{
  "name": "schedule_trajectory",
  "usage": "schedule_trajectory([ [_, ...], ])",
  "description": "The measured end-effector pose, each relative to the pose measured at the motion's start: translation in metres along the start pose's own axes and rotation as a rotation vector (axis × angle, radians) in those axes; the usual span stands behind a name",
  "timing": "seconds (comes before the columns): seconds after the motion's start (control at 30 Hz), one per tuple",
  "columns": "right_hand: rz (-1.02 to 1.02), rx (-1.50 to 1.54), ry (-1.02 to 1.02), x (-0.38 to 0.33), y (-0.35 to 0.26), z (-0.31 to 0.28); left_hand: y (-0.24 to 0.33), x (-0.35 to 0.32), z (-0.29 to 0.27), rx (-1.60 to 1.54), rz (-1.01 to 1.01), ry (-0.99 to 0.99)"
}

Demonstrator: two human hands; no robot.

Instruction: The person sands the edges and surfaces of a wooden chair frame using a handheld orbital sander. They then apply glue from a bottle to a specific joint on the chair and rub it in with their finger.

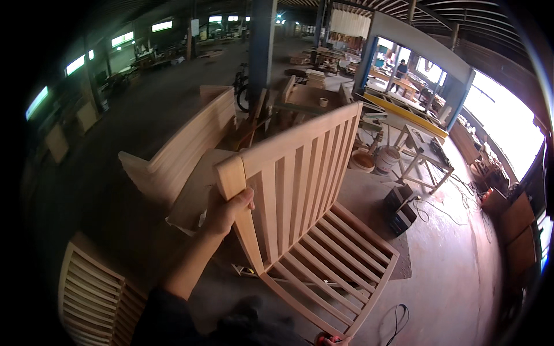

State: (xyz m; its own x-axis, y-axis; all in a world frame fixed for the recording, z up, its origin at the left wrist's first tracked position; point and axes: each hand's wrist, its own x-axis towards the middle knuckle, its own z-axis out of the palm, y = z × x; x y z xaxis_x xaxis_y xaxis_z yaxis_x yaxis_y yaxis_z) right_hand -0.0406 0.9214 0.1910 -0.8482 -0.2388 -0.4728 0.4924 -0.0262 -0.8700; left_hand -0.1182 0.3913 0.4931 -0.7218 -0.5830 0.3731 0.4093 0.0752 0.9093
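Note:
A pale wooden slatted chair frame (306, 173) stands tilted in front of me, its tall slatted back joined to a slatted seat (332, 259). My left hand (228, 209) is closed round the left upright of the back, just below the top rail, with the thumb over the front face. At the lower edge, my right hand (337, 341) is mostly cut off beside the front corner of the seat. Its visible fingers look curled, close to a small red thing (323, 338). What they hold is hidden.
Another slatted wooden piece (92, 294) is at lower left. Behind the chair stand a wooden bench-like piece (190, 132) and a blue pillar (262, 52). Buckets (386, 158), a dark box (401, 207), a worktable (424, 147) and a loose cable (398, 326) are to the right.

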Motion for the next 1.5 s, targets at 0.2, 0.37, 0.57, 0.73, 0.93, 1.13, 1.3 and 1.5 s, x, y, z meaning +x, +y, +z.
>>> schedule_trajectory([
  [0.2, -0.156, -0.281, 0.108, 0.061, 0.025, -0.036, 0.005, -0.029, -0.005, -0.005, 0.042, 0.095],
  [0.37, -0.191, -0.85, 0.436, 0.152, 0.002, -0.062, -0.011, -0.021, 0.021, 0.073, 0.095, 0.282],
  [0.57, -0.065, -0.651, 0.313, 0.139, -0.079, -0.036, -0.033, -0.03, 0.054, 0.166, 0.203, 0.268],
  [0.73, -0.12, -0.24, 0.131, 0.097, -0.075, -0.026, -0.012, -0.033, 0.06, 0.195, 0.11, 0.193],
  [0.93, -0.092, -0.175, -0.019, 0.094, -0.054, -0.005, 0.006, -0.014, 0.054, 0.494, 0.56, 0.247],
  [1.13, -0.229, -0.143, 0.113, 0.083, -0.132, 0.069, 0.005, -0.016, 0.046, 0.595, 0.577, 0.154],
  [1.3, -0.35, -0.132, -0.023, 0.108, -0.171, 0.093, 0.01, -0.011, 0.049, 0.522, 0.555, 0.145],
  [1.5, -0.412, -0.118, -0.295, 0.18, -0.223, 0.121, 0.017, -0.023, 0.064, 0.636, 0.452, 0.351],
])
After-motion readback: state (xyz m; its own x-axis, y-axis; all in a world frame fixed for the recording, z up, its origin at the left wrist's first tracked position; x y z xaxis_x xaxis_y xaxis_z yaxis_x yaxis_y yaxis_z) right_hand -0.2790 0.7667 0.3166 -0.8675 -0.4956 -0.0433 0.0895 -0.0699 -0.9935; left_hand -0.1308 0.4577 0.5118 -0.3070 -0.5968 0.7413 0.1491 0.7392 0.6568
